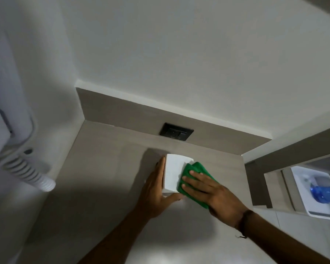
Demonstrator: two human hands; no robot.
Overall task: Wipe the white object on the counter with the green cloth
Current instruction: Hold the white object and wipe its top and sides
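A white box-shaped object (172,172) stands on the grey-brown counter (107,187), near the back wall. My left hand (156,191) grips its left side, fingers along the side and thumb under the near edge. My right hand (208,191) lies flat on a folded green cloth (193,168) and presses it against the right part of the object's top. Part of the cloth is hidden under my palm.
A black socket plate (176,131) sits in the low backsplash behind the object. A white wall-mounted appliance with a ribbed hose (29,172) hangs at the left. At the right, a white tray (316,193) holds a blue bottle (326,191).
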